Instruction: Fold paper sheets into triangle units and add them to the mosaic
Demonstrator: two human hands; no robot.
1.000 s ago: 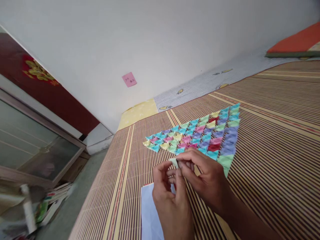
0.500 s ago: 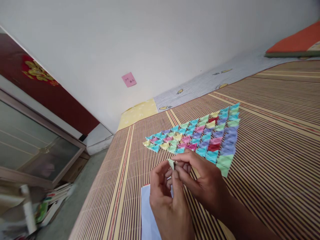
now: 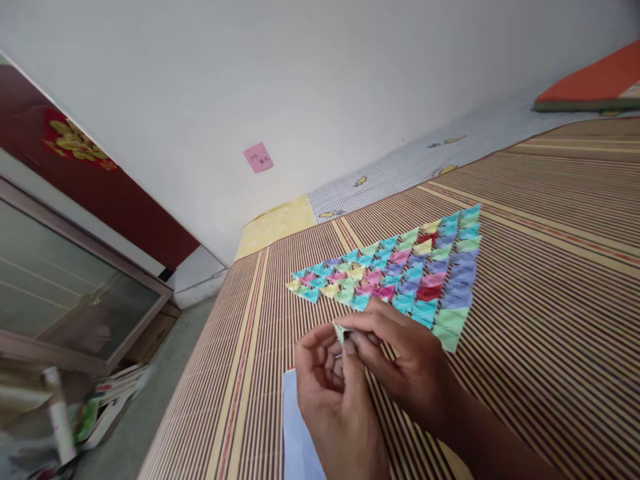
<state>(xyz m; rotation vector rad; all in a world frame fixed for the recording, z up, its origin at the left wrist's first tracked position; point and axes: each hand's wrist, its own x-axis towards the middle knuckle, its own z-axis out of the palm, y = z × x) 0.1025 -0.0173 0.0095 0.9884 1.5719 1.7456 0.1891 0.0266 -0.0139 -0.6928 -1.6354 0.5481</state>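
Observation:
Between my two hands is a small pale green piece of folded paper (image 3: 341, 331), shaped like a little triangle. My left hand (image 3: 331, 393) pinches it from the left with thumb and fingers. From the right, the thumb and index finger of my right hand (image 3: 403, 350) grip the same piece. Just beyond my hands, rows of folded paper triangles (image 3: 415, 273) in blue, green, pink, purple, yellow and red lie on the striped mat (image 3: 540, 347). My right hand covers part of the nearest row. A light blue sheet (image 3: 298, 427) lies partly under my left hand.
A white wall (image 3: 320, 87) with a pink note (image 3: 259, 157) rises behind the mat. An orange folded item (image 3: 593, 79) rests at the far right. On the left, a glass-panelled door (image 3: 65, 280) and clutter (image 3: 95, 413) stand beyond the mat's edge.
My fingers have shifted slightly around the folded paper, which is tilted a little differently. My left hand has moved slightly left. The laid-out triangles stay in place.

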